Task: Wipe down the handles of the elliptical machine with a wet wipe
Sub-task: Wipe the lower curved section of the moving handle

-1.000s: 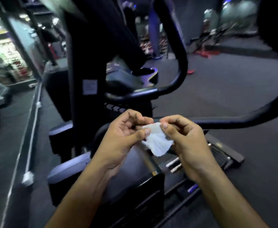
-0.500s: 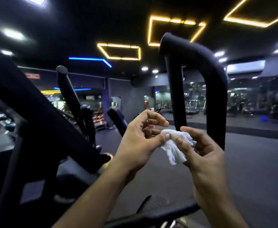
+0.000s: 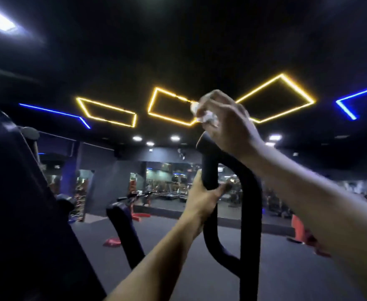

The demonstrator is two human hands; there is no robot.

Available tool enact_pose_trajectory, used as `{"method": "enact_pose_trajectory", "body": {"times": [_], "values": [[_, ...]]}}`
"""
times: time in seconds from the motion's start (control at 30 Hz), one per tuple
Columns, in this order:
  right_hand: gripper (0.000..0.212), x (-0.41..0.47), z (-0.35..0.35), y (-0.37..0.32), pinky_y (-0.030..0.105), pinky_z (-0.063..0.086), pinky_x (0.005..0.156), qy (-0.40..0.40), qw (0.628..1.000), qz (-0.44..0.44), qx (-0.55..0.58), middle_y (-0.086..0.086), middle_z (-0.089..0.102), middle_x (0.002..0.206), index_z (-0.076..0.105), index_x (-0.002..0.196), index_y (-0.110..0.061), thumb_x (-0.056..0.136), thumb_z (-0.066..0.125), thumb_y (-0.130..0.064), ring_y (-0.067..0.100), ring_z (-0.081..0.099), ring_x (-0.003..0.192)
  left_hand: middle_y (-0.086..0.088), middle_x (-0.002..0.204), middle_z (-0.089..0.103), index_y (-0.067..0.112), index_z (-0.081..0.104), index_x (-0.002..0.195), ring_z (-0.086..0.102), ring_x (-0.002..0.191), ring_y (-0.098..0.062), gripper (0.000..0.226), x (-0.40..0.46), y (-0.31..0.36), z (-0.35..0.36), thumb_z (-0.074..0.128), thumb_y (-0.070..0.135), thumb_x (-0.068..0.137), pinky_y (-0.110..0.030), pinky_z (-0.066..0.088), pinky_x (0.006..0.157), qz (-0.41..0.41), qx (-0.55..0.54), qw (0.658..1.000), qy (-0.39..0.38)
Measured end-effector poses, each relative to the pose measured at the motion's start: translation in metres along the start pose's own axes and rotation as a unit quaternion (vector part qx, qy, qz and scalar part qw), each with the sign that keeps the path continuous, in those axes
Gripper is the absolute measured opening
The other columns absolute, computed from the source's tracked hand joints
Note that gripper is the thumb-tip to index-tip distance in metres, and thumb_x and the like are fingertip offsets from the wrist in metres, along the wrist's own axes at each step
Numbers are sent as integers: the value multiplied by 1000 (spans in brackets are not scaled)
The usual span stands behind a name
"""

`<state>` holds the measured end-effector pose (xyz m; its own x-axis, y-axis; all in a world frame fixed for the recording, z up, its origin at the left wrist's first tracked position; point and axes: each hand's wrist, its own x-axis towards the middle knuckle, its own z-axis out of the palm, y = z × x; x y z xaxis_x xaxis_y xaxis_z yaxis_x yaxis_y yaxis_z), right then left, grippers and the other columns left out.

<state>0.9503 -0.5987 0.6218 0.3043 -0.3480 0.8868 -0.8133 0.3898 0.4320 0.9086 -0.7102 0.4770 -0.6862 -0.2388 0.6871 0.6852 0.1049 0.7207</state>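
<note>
Crumpled white wipe (image 3: 204, 115) above looped handle (image 3: 209, 170)

Field notes, layout only. The looped handle (image 3: 251, 213) stood at centre, rising from the bottom edge, its near bar ending in a free tip at the top. My left hand (image 3: 202, 200) gripped that near bar partway up, thumb wrapped across to the right side. My right hand (image 3: 228, 124) was above the tip, holding the wet wipe (image 3: 206, 115) bunched at its fingers, just over the handle's end; contact could not be told. A second handle (image 3: 124, 231) stood lower and to the left. The machine body (image 3: 22, 213) filled the far left. The floor (image 3: 178, 246) lay behind both handles.
</note>
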Motion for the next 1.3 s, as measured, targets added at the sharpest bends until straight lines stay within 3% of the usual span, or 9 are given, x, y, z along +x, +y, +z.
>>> {"method": "enact_pose_trajectory", "body": {"times": [0.17, 0.27, 0.5, 0.67, 0.73, 0.87, 1.03, 1.2, 1.3], "values": [[24, 41, 10, 8, 37, 55, 87, -412, 907, 38, -75, -9, 73, 93, 73, 99, -26, 96, 51, -18, 8, 67, 89, 3, 56, 59, 19, 55, 75, 53, 48, -17, 32, 19, -18, 8, 76, 43, 70, -35, 46, 54, 52, 48, 995, 66], [22, 40, -1, 4, 39, 54, 89, -469, 878, 38, -83, -6, 73, 97, 73, 101, -28, 98, 51, -31, 11, 66, 93, 7, 55, 58, 21, 54, 78, 53, 48, -13, 26, 22, -23, 4, 80, 23, 84, -32, 47, 54, 69, 27, 997, 21], [19, 44, -5, 5, 28, 52, 85, -427, 900, -10, -88, -15, 73, 95, 76, 98, -29, 97, 59, -21, 0, 64, 88, 2, 62, 54, 20, 52, 83, 49, 54, -19, 25, 25, -33, 3, 76, 21, 86, -31, 45, 52, 99, -25, 995, -8], [19, 69, 36, -14, 41, 58, 84, -553, 795, 22, -248, -4, 72, 92, 72, 84, -22, 94, 57, -28, 20, 68, 92, -8, 70, 59, 16, 55, 89, 53, 58, -19, 23, 24, -34, 3, 78, 18, 91, -28, 48, 53, 87, -22, 996, -16], [20, 62, 32, -15, 44, 57, 84, -543, 803, -29, -245, -1, 70, 90, 68, 81, -20, 96, 55, -25, 23, 67, 91, -10, 72, 57, 16, 55, 90, 53, 59, -19, 22, 22, -32, 1, 77, 14, 93, -27, 47, 53, 87, -31, 995, -28], [22, 13, -15, 5, 32, 51, 100, -352, 927, -88, -89, 2, 71, 121, 73, 117, -12, 99, 59, -12, 16, 65, 114, -4, 70, 52, 23, 54, 89, 51, 58, -18, 26, 19, -29, 0, 76, 10, 93, -25, 47, 52, 103, -42, 993, -37], [33, -62, -23, 27, 29, 49, 108, -39, 997, 69, -22, 5, 64, 138, 66, 132, -6, 100, 61, -4, 8, 59, 128, -2, 69, 56, 27, 54, 89, 53, 57, -18, 25, 18, -31, -2, 78, 17, 92, -30, 47, 55, 107, -51, 992, -41], [42, -84, 29, 11, 30, 40, 116, -21, 990, 125, -59, 14, 55, 146, 54, 142, 1, 107, 44, -22, 21, 50, 138, -2, 69, 57, 24, 54, 91, 53, 57, -19, 22, 16, -30, -3, 76, 24, 86, -32, 47, 57, 125, -54, 989, -60], [46, -103, 22, 11, 36, 32, 122, -52, 992, 39, -112, 19, 42, 156, 42, 149, 5, 106, 44, -12, 24, 35, 149, -3, 73, 58, 26, 56, 93, 54, 61, -19, 21, 17, -34, -4, 76, 25, 85, -32, 48, 59, 133, -58, 987, -72]]}}
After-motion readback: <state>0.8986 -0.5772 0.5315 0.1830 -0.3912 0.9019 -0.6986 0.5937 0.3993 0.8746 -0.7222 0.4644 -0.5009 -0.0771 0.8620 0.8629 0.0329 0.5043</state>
